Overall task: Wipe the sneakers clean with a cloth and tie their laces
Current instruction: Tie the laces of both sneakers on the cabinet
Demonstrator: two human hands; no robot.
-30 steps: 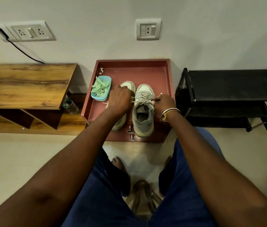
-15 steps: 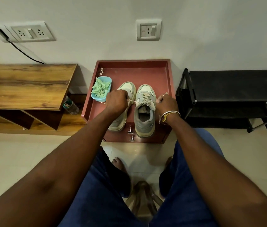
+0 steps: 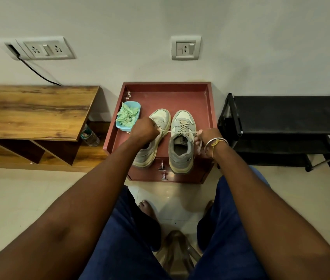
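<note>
Left hand (image 3: 143, 131), right hand (image 3: 206, 138) farther apart, lace (image 3: 180, 131) tauter (both gripping)

A single wide-angle camera sits on the person's head and looks forward and steeply down. The wall (image 3: 119, 17) fills the 12 o'clock edge, while the person's own trousers (image 3: 230, 229) and bare feet (image 3: 147, 209) lie toward 6 o'clock, closest to the lens. The forearms run in from 7 and 5 o'clock to the left hand (image 3: 143, 131) and right hand (image 3: 206, 138), which pull a lace (image 3: 180, 131) taut at the end of the outstretched arms, just above the frame's centre. The red tray (image 3: 168, 98) lies beneath them. A wooden shelf (image 3: 34, 112) slants away at 9 o'clock, a black rack (image 3: 291, 114) at 3 o'clock.
</note>
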